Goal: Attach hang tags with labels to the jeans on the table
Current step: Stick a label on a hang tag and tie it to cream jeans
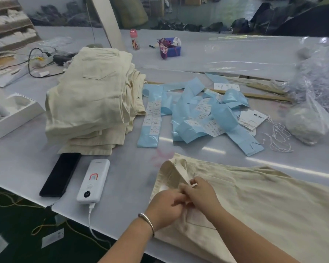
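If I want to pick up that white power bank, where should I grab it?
Pinch the power bank across its long sides near the middle, coming from above. It lies flat, and its near end has a cable plugged in. The phone lies close on one side, so slide fingers in carefully.

A black phone (60, 174) lies face up near the table's (23, 164) front edge at 8 o'clock, just beside a white power bank (93, 181) with 1 white cable (91, 221) plugged into its near end. At 9 o'clock sits an open white box (17, 114), and toward 12 o'clock stand a small pink-capped bottle (134, 39) and a blue tub (172, 49) stuffed with patterned cloth. Clear plastic bags (315, 88) are heaped at 3 o'clock.
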The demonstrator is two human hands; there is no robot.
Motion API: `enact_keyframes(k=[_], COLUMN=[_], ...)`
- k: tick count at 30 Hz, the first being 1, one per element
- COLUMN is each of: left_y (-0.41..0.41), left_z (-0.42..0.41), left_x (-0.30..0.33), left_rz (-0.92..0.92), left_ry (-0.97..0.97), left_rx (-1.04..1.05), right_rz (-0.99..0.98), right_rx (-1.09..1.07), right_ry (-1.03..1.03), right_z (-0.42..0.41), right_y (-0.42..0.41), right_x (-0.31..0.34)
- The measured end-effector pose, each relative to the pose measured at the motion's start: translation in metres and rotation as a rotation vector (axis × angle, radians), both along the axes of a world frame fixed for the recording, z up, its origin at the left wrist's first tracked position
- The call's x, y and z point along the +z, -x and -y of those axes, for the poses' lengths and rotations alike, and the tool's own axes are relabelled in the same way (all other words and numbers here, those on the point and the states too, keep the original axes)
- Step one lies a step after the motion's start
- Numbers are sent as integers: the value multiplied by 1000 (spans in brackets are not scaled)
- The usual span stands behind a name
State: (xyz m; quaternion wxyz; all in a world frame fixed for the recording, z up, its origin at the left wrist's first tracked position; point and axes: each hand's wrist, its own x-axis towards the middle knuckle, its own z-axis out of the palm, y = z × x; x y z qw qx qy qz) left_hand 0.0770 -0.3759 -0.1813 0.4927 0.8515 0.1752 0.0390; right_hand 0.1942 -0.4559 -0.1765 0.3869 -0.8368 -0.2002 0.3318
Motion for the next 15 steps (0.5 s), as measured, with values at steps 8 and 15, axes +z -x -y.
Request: enact_keyframes(k=[8,15], left_y=[14,14], left_z=[-37,-48], left_x=[-19,-24], left_rz=[-14,-51], left_ry=[-56,110], left_rx=[688,625], right_rz=[-370,-372], right_rx=[-263,-287], right_ry=[-185,-208], right_z=[3,2], right_y=[-17,-17], right_x=[-19,-25])
